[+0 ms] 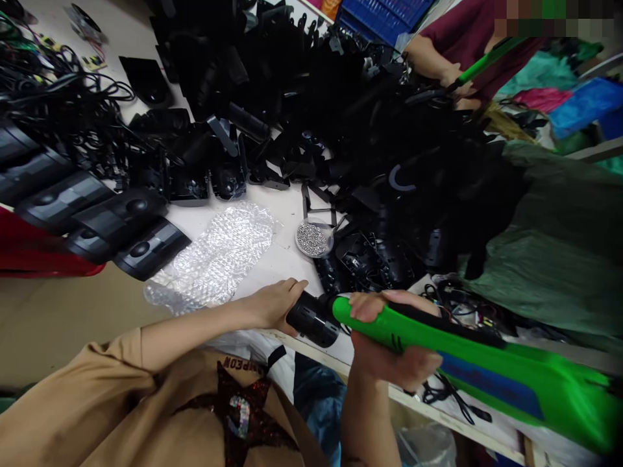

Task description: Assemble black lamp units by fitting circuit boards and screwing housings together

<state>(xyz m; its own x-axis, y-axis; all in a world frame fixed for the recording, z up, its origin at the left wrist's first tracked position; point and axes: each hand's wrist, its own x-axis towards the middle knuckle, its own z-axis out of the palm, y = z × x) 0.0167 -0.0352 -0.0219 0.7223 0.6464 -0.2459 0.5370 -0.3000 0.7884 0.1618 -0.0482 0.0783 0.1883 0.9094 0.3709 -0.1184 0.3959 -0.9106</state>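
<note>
My left hand [275,306] is closed around a black cylindrical plastic housing [316,320] at the table's front edge. My right hand [394,344] grips a green electric screwdriver [549,376] with a blue panel on its side. Its front end points left and meets the right side of the housing; the bit itself is hidden. Just beyond the housing stands a small round dish of silver screws [313,240]. A crumpled sheet of bubble wrap [233,243] lies left of the dish.
Black plastic parts [311,84] are heaped across the table. Finished-looking black housings [114,217] line the left edge, near tangled cables [63,91]. A co-worker's hand [452,76] holds another green tool [487,61] at upper right. A dark green sack [559,240] lies right.
</note>
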